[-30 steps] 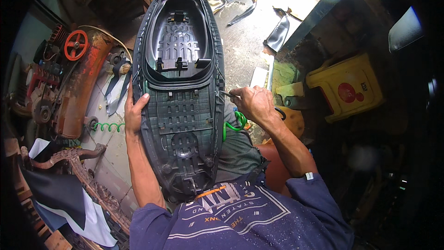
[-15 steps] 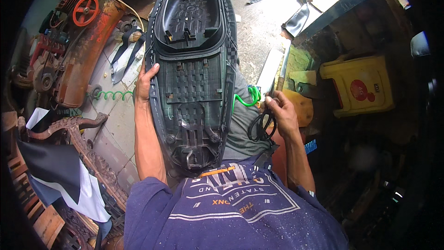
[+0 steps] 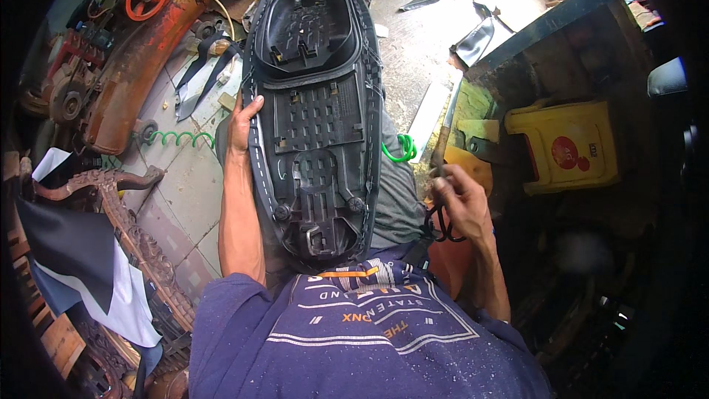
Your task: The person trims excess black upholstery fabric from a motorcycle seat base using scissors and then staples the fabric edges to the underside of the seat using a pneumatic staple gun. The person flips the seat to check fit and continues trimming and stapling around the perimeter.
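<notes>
A black motorcycle seat (image 3: 314, 114) lies underside up across my lap, its moulded plastic base facing me and a row of staples along its left rim. My left hand (image 3: 241, 122) is closed on the seat's left edge, thumb on top. To the right of the seat, my right hand (image 3: 465, 196) is closed with fingers pinched together. It holds what look like scissors (image 3: 443, 225), whose black looped handles hang beneath the palm; the blades are hidden. A long tool with a brown handle (image 3: 445, 144) lies just beyond my right fingertips.
A green coiled hose (image 3: 402, 149) shows beside the seat. At right stands a yellow plastic stool (image 3: 565, 149). A rusty compressor tank (image 3: 144, 66) with a red wheel is at far left, near carved wooden furniture (image 3: 140, 240) draped with black sheet material (image 3: 66, 236). Black scraps (image 3: 473, 43) lie ahead.
My right hand has drawn slightly back and to the right, the black handles moving with it. The seat has shifted a little right in view, my left hand still on its edge.
</notes>
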`<action>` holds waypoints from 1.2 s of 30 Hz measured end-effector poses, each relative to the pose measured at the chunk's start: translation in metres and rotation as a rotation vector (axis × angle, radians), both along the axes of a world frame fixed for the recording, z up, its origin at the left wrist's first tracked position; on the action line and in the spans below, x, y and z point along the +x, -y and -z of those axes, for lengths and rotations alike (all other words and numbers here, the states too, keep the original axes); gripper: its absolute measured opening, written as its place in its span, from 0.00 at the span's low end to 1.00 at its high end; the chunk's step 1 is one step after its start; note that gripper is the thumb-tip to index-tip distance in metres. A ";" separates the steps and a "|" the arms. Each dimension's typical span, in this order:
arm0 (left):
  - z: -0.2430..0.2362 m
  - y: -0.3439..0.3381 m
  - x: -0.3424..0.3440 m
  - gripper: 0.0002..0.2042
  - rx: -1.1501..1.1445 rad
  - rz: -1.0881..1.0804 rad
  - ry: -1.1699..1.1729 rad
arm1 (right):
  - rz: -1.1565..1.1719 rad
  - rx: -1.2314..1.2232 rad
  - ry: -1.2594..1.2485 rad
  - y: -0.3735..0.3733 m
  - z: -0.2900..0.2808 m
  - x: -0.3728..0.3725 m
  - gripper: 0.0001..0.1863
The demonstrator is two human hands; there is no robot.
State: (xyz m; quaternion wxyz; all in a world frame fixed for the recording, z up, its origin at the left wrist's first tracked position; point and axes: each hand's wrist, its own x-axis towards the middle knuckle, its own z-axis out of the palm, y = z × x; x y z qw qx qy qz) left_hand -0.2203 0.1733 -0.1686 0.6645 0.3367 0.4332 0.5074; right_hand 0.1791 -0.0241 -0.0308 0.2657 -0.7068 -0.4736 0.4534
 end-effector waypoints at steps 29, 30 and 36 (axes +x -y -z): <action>-0.077 0.011 0.031 0.34 0.099 -0.066 -0.303 | -0.944 -0.339 0.613 -0.018 -0.072 -0.080 0.13; -0.074 0.012 0.030 0.34 0.092 -0.071 -0.285 | -0.972 -0.339 0.604 -0.018 -0.071 -0.082 0.14; -0.061 0.016 0.026 0.27 0.101 -0.067 -0.212 | -0.766 -0.668 0.418 -0.018 -0.054 -0.075 0.15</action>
